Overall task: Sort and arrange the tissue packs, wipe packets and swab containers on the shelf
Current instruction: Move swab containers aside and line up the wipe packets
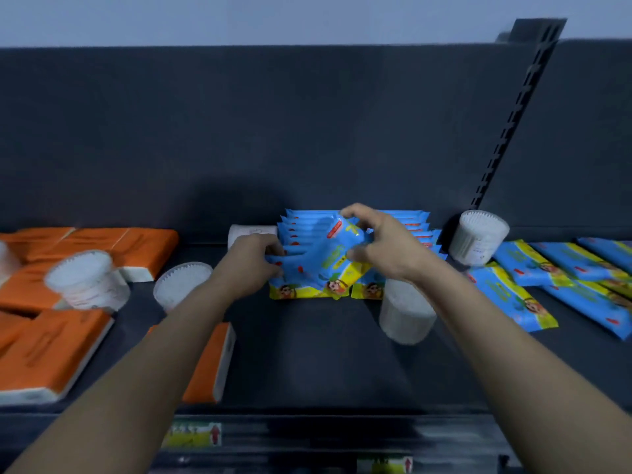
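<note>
A row of blue wipe packets point(301, 230) stands stacked at the back middle of the dark shelf point(307, 354). My right hand point(383, 244) grips one tilted blue and yellow wipe packet point(337, 258) over that stack. My left hand point(254, 260) holds the stack's left end. More wipe packets point(547, 285) lie loose on the right. Orange tissue packs point(102, 248) lie on the left. White swab containers sit at the left point(85, 280), at centre left point(181, 282), under my right wrist point(405, 313) and at the back right point(480, 237).
A dark back panel rises behind the shelf, with a slotted upright point(513, 114) at the right. One orange tissue pack point(212, 364) lies under my left forearm. A white pack point(251, 232) sits behind my left hand. Price labels point(193, 436) line the shelf's front edge.
</note>
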`<state>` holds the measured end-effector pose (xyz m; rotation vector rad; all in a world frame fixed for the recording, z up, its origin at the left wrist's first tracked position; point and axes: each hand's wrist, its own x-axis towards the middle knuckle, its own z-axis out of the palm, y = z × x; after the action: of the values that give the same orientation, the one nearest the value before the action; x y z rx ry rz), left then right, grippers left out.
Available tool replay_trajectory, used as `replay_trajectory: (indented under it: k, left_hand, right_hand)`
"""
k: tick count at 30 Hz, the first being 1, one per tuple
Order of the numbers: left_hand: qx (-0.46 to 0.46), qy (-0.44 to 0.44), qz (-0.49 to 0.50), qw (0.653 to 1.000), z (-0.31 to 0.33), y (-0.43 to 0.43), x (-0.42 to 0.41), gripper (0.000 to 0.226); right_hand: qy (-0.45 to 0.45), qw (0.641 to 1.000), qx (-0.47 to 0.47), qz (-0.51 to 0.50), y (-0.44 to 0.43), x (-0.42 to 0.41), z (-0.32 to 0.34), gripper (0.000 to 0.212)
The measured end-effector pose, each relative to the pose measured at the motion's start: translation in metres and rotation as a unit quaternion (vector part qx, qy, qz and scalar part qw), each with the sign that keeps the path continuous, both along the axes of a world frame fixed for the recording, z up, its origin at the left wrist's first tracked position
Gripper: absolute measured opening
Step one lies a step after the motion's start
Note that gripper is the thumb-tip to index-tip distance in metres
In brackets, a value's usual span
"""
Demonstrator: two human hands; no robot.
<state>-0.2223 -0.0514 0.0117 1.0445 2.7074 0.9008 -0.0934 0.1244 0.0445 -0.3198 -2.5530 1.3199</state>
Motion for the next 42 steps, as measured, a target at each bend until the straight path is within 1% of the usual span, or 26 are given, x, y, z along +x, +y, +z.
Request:
replay_trajectory:
  k: [2,4,6,8,11,14,17,18,20,22,24,27,29,32,35,38,40,42]
  left_hand:
    - [0.010,0.002,-0.017,1.000,0.002,-0.003,-0.004,0.023]
    - [0.014,-0.002,-0.031,0.999,0.003,-0.006,-0.007,0.023]
    - [0.023,-0.016,-0.047,0.998,0.004,-0.008,-0.008,0.023]
    - [0.023,-0.025,-0.061,0.998,0.004,-0.009,-0.009,0.025]
    - [0.018,-0.022,-0.070,0.997,0.003,-0.011,-0.013,0.035]
    - [0.007,-0.042,-0.078,0.996,0.004,-0.012,-0.012,0.041]
    - [-0.013,-0.080,-0.086,0.993,0.002,-0.016,-0.008,0.039]
    - [-0.027,-0.073,-0.092,0.993,0.001,-0.017,-0.006,0.045]
    - [-0.070,-0.017,-0.105,0.992,-0.003,-0.015,-0.001,0.060]
    - [-0.073,0.033,-0.097,0.992,-0.006,-0.008,0.007,0.063]
    - [-0.061,0.068,-0.084,0.992,-0.009,-0.002,0.012,0.056]
    - [-0.048,0.083,-0.073,0.993,-0.010,0.003,0.014,0.048]
    - [-0.033,0.078,-0.068,0.994,-0.011,0.002,0.015,0.047]
    - [-0.025,0.071,-0.061,0.995,-0.011,0.003,0.018,0.045]
    - [-0.057,0.074,-0.052,0.994,-0.005,0.004,0.018,0.045]
    - [-0.081,0.084,-0.029,0.993,0.003,0.002,0.021,0.053]
    - [-0.059,0.111,-0.012,0.992,0.009,0.003,0.025,0.053]
    - [-0.008,0.134,-0.008,0.991,0.017,0.007,0.032,0.047]
  right_hand:
    - [-0.028,0.996,0.078,-0.035,-0.008,-0.003,-0.006,0.035]
    - [-0.048,0.990,0.118,-0.062,-0.013,-0.004,-0.010,0.032]
    - [-0.060,0.986,0.133,-0.080,-0.017,-0.005,-0.010,0.031]
    - [-0.058,0.986,0.123,-0.096,-0.020,-0.005,-0.010,0.031]
    - [-0.061,0.982,0.119,-0.133,-0.025,-0.005,-0.016,0.026]
    - [-0.096,0.963,0.184,-0.169,-0.032,-0.004,-0.028,0.027]
    - [-0.142,0.939,0.247,-0.194,-0.041,-0.006,-0.032,0.036]
    - [-0.145,0.928,0.279,-0.201,-0.043,-0.007,-0.032,0.038]
    - [-0.147,0.903,0.341,-0.217,-0.045,-0.008,-0.032,0.040]
    - [-0.152,0.890,0.367,-0.222,-0.045,-0.010,-0.031,0.038]
    - [-0.153,0.893,0.367,-0.213,-0.045,-0.012,-0.030,0.032]
    - [-0.132,0.920,0.312,-0.197,-0.045,-0.012,-0.031,0.023]
    - [-0.129,0.930,0.292,-0.183,-0.042,-0.011,-0.030,0.023]
    - [-0.123,0.939,0.276,-0.165,-0.034,-0.005,-0.024,0.029]
    - [-0.116,0.940,0.276,-0.162,-0.018,0.009,-0.012,0.033]
    - [-0.118,0.934,0.289,-0.177,0.002,0.026,-0.002,0.028]
    - [-0.115,0.934,0.276,-0.195,0.015,0.037,0.002,0.025]
    - [-0.117,0.935,0.265,-0.206,0.025,0.046,0.004,0.024]
